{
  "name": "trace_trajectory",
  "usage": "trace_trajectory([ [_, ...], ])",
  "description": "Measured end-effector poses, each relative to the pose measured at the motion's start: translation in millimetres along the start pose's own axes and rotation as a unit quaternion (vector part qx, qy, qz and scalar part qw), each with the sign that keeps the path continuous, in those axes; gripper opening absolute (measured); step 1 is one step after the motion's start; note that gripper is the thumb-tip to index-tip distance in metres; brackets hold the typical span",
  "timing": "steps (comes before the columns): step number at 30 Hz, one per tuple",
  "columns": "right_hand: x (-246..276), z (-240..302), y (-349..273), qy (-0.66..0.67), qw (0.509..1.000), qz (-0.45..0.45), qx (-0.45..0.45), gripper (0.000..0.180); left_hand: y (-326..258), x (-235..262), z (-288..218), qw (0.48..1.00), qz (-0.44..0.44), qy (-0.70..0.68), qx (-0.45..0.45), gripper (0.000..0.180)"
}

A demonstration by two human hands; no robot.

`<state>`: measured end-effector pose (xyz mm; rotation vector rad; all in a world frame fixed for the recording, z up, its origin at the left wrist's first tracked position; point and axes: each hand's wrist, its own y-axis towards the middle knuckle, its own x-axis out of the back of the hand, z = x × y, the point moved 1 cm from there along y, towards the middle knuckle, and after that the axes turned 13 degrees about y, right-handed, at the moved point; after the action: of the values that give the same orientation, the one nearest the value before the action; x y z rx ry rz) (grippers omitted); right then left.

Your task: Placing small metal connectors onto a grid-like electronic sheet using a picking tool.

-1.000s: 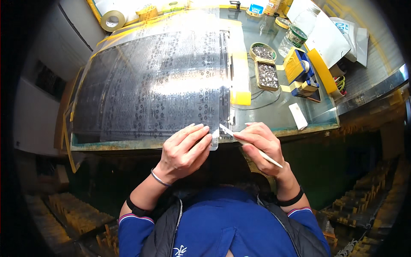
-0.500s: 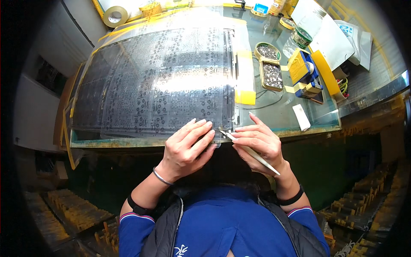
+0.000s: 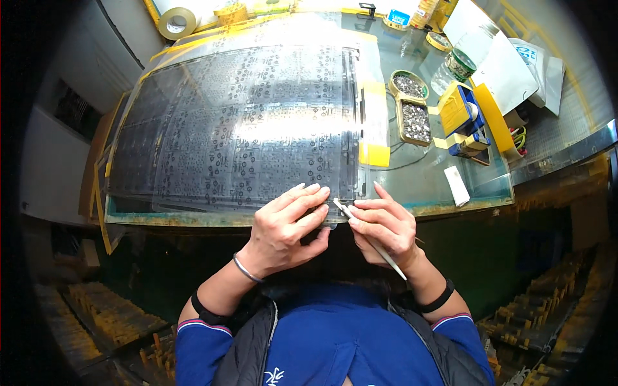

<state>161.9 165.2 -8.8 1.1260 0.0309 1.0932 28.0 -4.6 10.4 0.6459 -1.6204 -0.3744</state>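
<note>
My left hand (image 3: 288, 222) rests its fingertips on the near right corner of a dark transparent film sheet (image 3: 212, 148) printed with rows of small black marks. Its thumb lies apart, below the sheet's near edge. Held like a pen in my right hand (image 3: 388, 226) is a slim white pen-shaped tool (image 3: 378, 249). The tool's thin tip points up and left at the corner of the film, close to my left fingertips. Just what the tip touches is too small to tell.
Under the film lies a glass tabletop (image 3: 412, 183). To the right are a folded white cloth (image 3: 457, 186), two tins of small bits (image 3: 414, 121), a blue-and-yellow tape dispenser (image 3: 460, 109) and a clear jar (image 3: 458, 67). Yellow tape (image 3: 374, 128) borders the film. A tape roll (image 3: 177, 23) sits far left.
My left thumb has moved away from its fingers. The white tool's rear end has swung left and toward me, while its tip stays near the film corner.
</note>
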Motion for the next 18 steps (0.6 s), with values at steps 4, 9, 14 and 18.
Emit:
trace_trajectory([
  [4, -3, 0, 0, -0.022, 0.999, 0.003, 0.025, 0.025, 2, 1, -2, 1.0, 0.001, -0.012, 0.014, 0.028],
  [9, -4, -9, 9, -0.018, 0.985, -0.173, -0.022, 0.02, 2, 7, -3, 0.999, 0.001, -0.046, 0.02, 0.026],
  [14, -5, -5, 4, 0.059, 0.977, -0.164, -0.122, 0.011, 6, -2, 5, 0.998, 0.007, -0.037, 0.046, 0.018],
  [18, 1, -15, 10, 0.142, 0.972, -0.103, -0.155, 0.019, 27, 1, 4, 0.998, 0.004, -0.049, 0.049, 0.013],
])
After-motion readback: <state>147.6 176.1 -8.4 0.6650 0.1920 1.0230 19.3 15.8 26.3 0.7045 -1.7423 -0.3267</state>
